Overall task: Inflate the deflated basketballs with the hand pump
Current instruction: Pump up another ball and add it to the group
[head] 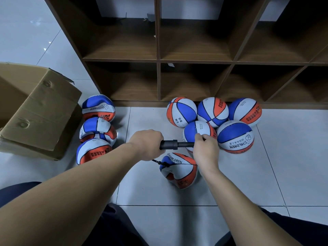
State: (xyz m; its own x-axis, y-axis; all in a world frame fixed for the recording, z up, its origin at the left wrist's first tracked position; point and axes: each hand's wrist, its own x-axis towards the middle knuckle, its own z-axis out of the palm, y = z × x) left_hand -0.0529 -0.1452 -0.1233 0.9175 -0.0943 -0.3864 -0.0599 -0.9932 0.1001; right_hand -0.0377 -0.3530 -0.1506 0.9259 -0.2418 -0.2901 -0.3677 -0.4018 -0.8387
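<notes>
**Pump held level above a limp ball**

Both my forearms reach out over the tiled floor (248,166). I see my left hand (147,144) with its fingers clamped round the black pump (169,145), which lies level. My right hand (205,151) pinches its thin end. Just below sits a deflated ball (179,172). Three more limp balls (96,132) lie left by a cardboard box (35,112); five round balls (213,112) cluster near the shelf (158,50).

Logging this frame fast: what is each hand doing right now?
Left hand: closed around the black hand pump.
Right hand: fingers curled at the pump's other end; exact grip hidden.
</notes>
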